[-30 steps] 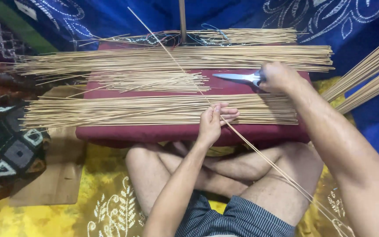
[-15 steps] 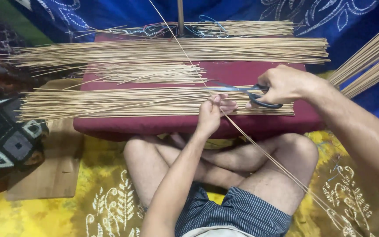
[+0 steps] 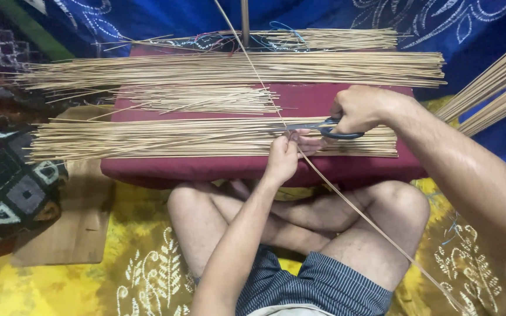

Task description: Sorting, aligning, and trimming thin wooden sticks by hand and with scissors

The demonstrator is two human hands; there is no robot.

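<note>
At the centre of the frame your left hand (image 3: 282, 158) has its grip pinched on a long thin stick (image 3: 346, 202) that runs from the upper middle down to the lower right, while your right hand (image 3: 358, 108) is clenched through the handles of scissors (image 3: 323, 127) whose blades meet the stick just above your left fingertips (image 3: 306, 140). With the blades so close, a small slip could nick those fingertips. The stick might also split or spring into the bundles of sticks (image 3: 206, 137) on the maroon cushion (image 3: 253, 167).
</note>
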